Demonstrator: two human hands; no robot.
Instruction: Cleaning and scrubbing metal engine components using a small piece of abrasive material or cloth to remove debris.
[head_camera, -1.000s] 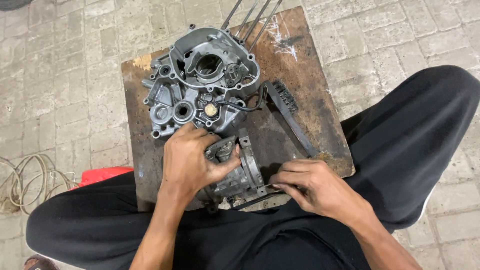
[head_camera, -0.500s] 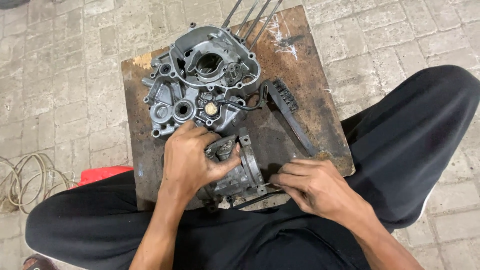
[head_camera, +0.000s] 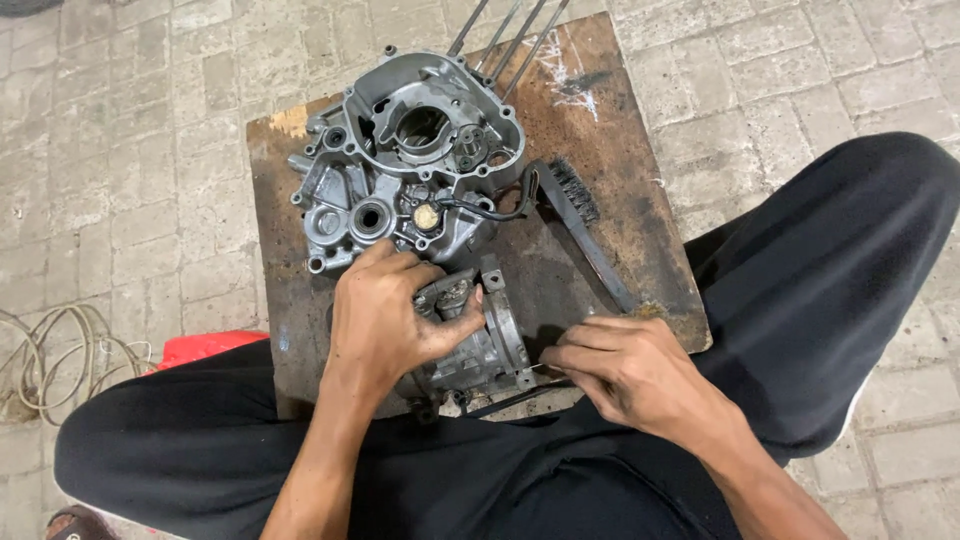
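A grey metal engine crankcase (head_camera: 400, 160) lies on a worn wooden board (head_camera: 620, 200). In front of it sits a smaller grey engine part (head_camera: 490, 345), tipped on its side. My left hand (head_camera: 385, 320) is closed over that smaller part, thumb pressed on its top. My right hand (head_camera: 625, 370) rests at the board's near edge, fingers pinched together on a thin dark rod (head_camera: 510, 398) that runs under the part. What the fingertips hold is too small to tell for sure.
A dark wire brush (head_camera: 580, 220) lies on the board right of the crankcase. Several long metal studs (head_camera: 510, 35) stick out at the far edge. My black-trousered legs (head_camera: 830, 270) flank the board. A coiled cord (head_camera: 50, 350) and a red object (head_camera: 205, 345) lie on the paved floor at left.
Almost nothing has moved. My right hand's fingers have shifted slightly at the board's edge; my left hand stays on the smaller engine part.
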